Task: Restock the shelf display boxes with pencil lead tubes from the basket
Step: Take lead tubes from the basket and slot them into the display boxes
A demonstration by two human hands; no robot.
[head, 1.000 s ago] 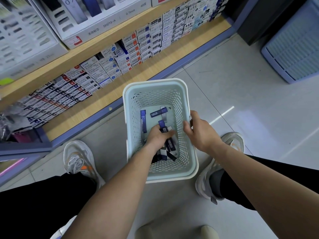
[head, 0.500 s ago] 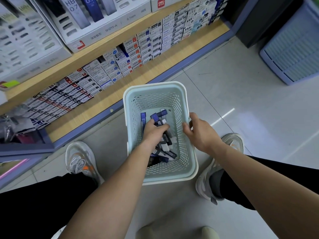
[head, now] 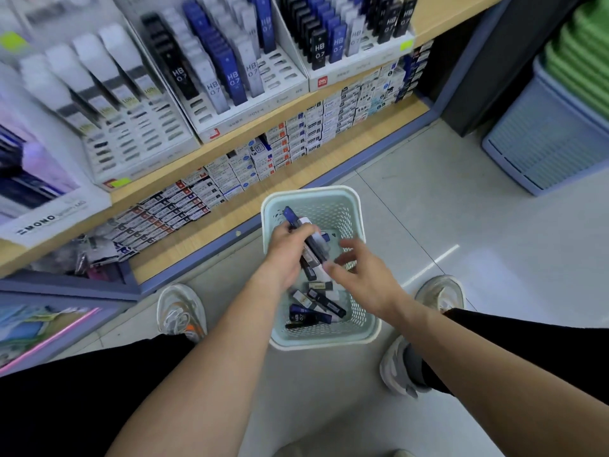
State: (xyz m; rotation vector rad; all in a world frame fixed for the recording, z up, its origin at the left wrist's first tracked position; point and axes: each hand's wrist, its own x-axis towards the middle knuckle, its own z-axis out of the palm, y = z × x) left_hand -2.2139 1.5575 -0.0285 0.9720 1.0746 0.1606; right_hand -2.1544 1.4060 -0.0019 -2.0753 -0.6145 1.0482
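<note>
I read the scene from the head camera, which looks down at the floor in front of a shop shelf.

1. Left hand (head: 290, 250): its fingers are curled round a bundle of pencil lead tubes (head: 314, 247), blue, black and white. The bundle is held tilted above the open top of the basket (head: 309, 192), with one blue tube end pointing toward the basket's far rim.
2. Right hand (head: 361, 280): its fingers (head: 348, 246) are spread and hold nothing. One fingertip lies just beside the lower end of the bundle. Motion blur stops me telling whether it touches.
3. Basket: pale green perforated plastic, standing on the tiled floor (head: 445, 209) between two sneakers. Loose tubes (head: 313, 313) lie on its bottom at the near end, one marked HB 0.7.
4. Shelf: a white display box (head: 230, 125) sits on the upper wooden shelf and holds upright rows of black, blue and white tubes marked HB 0.7. A second display box (head: 349, 72) with a red label stands just to its right, and a third box (head: 138, 159) with grey and white tubes stands to its left.
5. Lower shelf (head: 263, 196): rows of small cartons (head: 296, 136) are stacked along its back.
</note>
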